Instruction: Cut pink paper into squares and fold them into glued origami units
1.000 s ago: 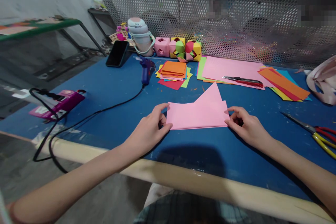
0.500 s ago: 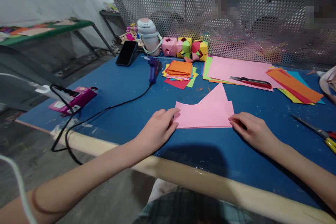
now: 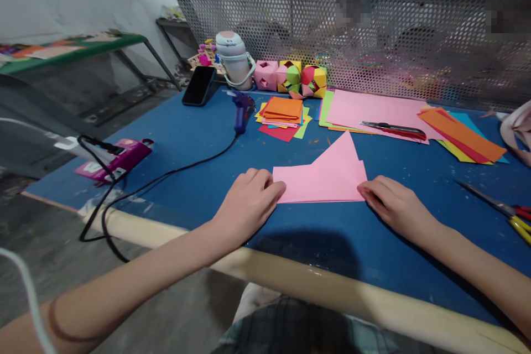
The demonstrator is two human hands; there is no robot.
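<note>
A folded sheet of pink paper [image 3: 317,181] lies on the blue table in front of me, its straight folded edge toward me and one pointed flap rising at the upper right. My left hand [image 3: 251,199] pinches the paper's left end, thumb on top. At the right end, the closed fingertips of my right hand [image 3: 388,199] grip the lower corner. Fingers partly cover both corners.
Beyond the paper are a stack of coloured squares [image 3: 283,112], a blue glue gun [image 3: 240,113] and a box cutter [image 3: 394,130] on pink sheets [image 3: 377,105]. Scissors [image 3: 498,207] lie right. A phone [image 3: 199,86], bottle [image 3: 234,58] and paper cubes [image 3: 290,77] stand behind; a purple power strip [image 3: 120,160] sits left.
My left thumb has shifted onto the paper's lower left corner, and the left upper edge now looks straighter. My right hand keeps its hold. The view has moved slightly.
</note>
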